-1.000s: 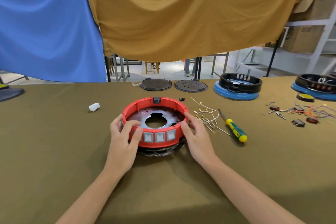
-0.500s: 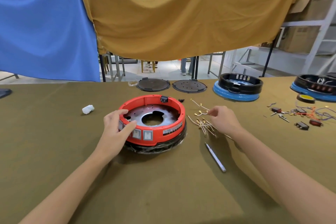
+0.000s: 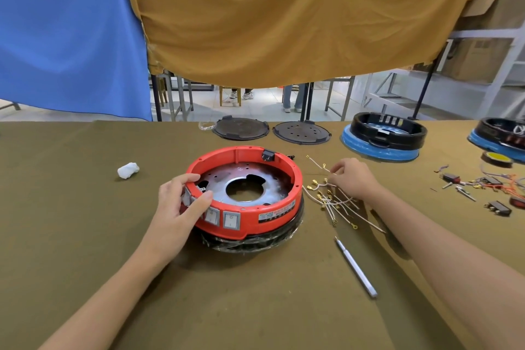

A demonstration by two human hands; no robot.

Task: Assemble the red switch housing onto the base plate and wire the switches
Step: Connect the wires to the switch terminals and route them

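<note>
Clearly the left hand point(image 3: 178, 209), fingers curled over the near-left rim of the red switch housing point(image 3: 244, 193) sitting on the base plate point(image 3: 244, 187) at centre frame, should keep it steady while the right hand point(image 3: 353, 177), fingertips pinching one lead, lifts it slowly so its terminals don't snag the rest of the wire pile point(image 3: 332, 199) just right of the housing. Counted: two rocker switches point(image 3: 221, 217) show plainly on the front wall, others hidden under the hand; one metal rod point(image 3: 356, 267) lies lower right, and two dark round plates point(image 3: 271, 130) and two black-and-blue units point(image 3: 382, 136) sit along the upper edge.
</note>
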